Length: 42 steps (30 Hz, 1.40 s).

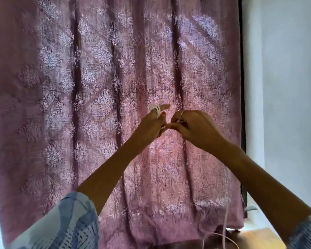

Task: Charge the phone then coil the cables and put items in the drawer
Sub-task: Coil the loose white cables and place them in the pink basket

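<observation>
Both hands were raised together in front of a mauve, damask-patterned woven curtain (97, 87); the left hand (152, 123) was closed around several loops of thin white charging cable (155, 109), the turns lying over its fingers with the forefinger pointing out past them; the right hand (190, 126) was pinched on a short white strand just beside the left hand's fingertips, the two hands almost touching. A loose run of thin white cable (224, 225) hung down at lower right toward a pale wooden surface (258, 236); whether it was the same cable as the coil could not be told, since the right forearm hid the stretch between. Phone and drawer were not in view.

Judgement: coiling step under way, coil not yet finished, stowing not begun.

Risks noted: loops sit near the fingertips and could slide off if the left fingers relax, undoing the coil; the hanging tail could snag on the edge of the wooden surface and pull the turns tight or uneven; a twist fed in by the right hand would kink the thin lead; the frame was motion-blurred, so the loop count is uncertain.
</observation>
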Available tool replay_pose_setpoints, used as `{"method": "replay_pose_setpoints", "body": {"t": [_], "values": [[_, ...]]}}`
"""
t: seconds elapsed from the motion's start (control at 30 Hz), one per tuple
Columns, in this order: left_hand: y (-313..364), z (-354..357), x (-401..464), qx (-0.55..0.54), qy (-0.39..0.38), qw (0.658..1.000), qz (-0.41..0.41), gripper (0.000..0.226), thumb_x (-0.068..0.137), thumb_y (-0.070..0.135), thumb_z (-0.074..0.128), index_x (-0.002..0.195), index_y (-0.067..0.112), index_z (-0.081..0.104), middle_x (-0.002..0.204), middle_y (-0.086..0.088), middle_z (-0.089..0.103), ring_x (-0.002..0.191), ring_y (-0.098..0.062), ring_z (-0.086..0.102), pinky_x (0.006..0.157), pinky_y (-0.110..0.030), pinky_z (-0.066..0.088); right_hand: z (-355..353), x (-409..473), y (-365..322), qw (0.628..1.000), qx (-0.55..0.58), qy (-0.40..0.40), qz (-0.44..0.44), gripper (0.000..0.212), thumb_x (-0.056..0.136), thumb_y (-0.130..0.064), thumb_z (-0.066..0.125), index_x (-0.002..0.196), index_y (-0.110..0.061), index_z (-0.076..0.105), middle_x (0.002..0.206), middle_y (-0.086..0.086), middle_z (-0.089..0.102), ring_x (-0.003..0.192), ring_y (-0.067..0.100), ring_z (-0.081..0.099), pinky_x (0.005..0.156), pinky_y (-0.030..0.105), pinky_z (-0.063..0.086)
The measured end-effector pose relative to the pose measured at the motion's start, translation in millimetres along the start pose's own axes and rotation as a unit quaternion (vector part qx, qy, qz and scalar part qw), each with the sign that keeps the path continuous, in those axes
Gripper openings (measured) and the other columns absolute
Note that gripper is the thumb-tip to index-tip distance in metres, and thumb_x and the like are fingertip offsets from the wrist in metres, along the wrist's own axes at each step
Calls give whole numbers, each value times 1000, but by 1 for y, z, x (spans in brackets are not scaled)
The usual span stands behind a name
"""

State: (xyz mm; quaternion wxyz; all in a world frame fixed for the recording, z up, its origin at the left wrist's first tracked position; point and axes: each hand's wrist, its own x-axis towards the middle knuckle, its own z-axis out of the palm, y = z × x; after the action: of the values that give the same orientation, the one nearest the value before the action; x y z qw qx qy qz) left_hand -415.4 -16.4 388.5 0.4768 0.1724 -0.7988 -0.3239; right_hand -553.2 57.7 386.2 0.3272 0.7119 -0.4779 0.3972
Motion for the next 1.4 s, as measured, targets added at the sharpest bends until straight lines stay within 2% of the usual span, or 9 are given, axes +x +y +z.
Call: {"method": "replay_pose_setpoints", "body": {"t": [0.17,0.33,0.63,0.77,0.87,1.03,1.17,1.23,1.4], "values": [[1,-3,-14,-33,-55,997,-45,51,99,50,24,102,17,63,52,5,33,42,-7,24,42,-18,20,-15,4,1,999,-31,-17,-5,34,80,-54,57,84,-21,65,61,-17,50,55,-4,44,61,25,40],[6,-1,-28,-92,-175,975,-103,71,95,59,14,91,7,62,50,7,24,42,-7,13,44,-23,10,-24,6,9,1000,0,2,3,38,77,-58,59,83,-22,68,74,-6,66,65,10,59,65,31,50],[27,19,-44,-388,-246,885,-70,53,100,45,20,98,8,58,35,9,32,26,0,15,35,-16,6,12,-31,-5,914,359,92,164,35,97,-21,48,69,-3,56,48,-7,39,43,2,31,43,20,26],[35,33,-51,-465,-197,863,-27,49,103,34,21,126,1,48,68,2,68,26,0,24,36,-17,11,28,-58,-19,893,382,70,227,37,99,-12,42,73,13,50,48,-5,38,41,3,29,44,26,22],[37,36,-52,-472,-125,873,-10,40,97,31,36,127,5,44,103,3,73,33,-3,26,41,-18,22,32,-71,-25,923,316,9,219,34,100,-18,39,71,-12,56,55,2,44,49,17,38,50,32,30],[41,38,-55,-328,-108,939,-6,46,102,35,29,91,32,74,108,-3,61,38,-4,34,47,-28,16,12,-82,-35,960,214,-87,158,19,100,-20,41,87,-19,55,57,2,45,47,14,39,46,17,30],[37,44,-47,-156,-31,987,33,44,104,28,28,147,23,29,104,3,70,44,-5,46,47,-20,34,1,-86,-35,958,164,-178,152,21,97,-17,49,117,-18,55,75,7,62,53,15,49,53,16,40],[31,49,-44,-68,-2,996,64,50,104,20,29,151,16,11,94,1,69,45,-6,49,43,-16,39,-3,-88,-32,955,167,-172,175,27,96,-15,51,122,-17,56,89,12,67,60,17,55,61,23,45],[1,49,-49,177,-27,979,100,29,102,22,36,126,6,42,80,-13,63,55,-20,57,62,-41,56,-22,-85,-26,960,140,-162,181,20,91,-15,57,108,-18,67,83,-13,62,67,-3,55,56,6,37]]}}
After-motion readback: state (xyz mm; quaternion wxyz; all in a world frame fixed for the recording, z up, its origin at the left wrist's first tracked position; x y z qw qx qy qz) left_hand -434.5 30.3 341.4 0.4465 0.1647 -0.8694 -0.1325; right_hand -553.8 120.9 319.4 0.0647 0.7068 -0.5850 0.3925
